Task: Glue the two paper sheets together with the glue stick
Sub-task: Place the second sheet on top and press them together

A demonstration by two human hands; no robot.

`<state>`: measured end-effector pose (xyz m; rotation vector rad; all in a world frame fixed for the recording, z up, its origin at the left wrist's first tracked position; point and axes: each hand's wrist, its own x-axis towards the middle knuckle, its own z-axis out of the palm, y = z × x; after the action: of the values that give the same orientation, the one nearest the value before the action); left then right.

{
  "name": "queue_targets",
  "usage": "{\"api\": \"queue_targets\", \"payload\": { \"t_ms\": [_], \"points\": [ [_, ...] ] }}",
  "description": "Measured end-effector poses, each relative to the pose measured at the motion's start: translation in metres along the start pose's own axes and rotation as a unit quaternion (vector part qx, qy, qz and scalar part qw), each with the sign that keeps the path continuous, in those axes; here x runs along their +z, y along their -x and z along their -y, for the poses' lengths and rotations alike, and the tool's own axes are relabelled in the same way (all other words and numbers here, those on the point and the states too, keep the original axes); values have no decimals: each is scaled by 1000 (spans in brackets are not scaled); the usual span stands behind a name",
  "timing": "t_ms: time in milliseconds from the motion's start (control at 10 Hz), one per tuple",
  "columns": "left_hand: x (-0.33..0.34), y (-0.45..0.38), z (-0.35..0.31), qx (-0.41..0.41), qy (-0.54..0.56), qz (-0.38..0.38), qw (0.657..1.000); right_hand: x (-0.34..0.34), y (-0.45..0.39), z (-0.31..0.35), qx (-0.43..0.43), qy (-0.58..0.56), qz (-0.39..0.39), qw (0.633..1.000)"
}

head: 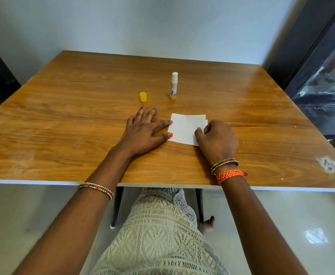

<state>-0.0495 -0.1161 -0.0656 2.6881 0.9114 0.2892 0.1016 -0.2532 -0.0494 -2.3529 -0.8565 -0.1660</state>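
Sheets [184, 129] already stacked, slightly offset. Left hand [142, 132] flat open, pinning 9 o'clock edge; right hand [216, 138] curled, pressing 3 o'clock edge. Glue stick [173, 86] uncapped at 12, cap [143, 96] beside it. Looks nearly done, just pressing left.

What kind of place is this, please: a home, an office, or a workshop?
Probably a plain room in a home or small office; I cannot tell which. A wooden table stands against a bare pale wall, on a glossy tiled floor. Only a glue stick, its cap and paper sheets lie on it.
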Motion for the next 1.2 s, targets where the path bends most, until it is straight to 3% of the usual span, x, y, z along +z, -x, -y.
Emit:
{"api": "queue_targets", "payload": {
  "t_ms": [1000, 1200],
  "points": [
    [-4, 2, -4, -1, 1, 1, 1000, -1, 0, -3, 41, -10, 8, 999],
    [-4, 1, -5, -5, 0, 2, 1000, -11, -8, -14, 89, -109, 50, 989]
  ]
}}
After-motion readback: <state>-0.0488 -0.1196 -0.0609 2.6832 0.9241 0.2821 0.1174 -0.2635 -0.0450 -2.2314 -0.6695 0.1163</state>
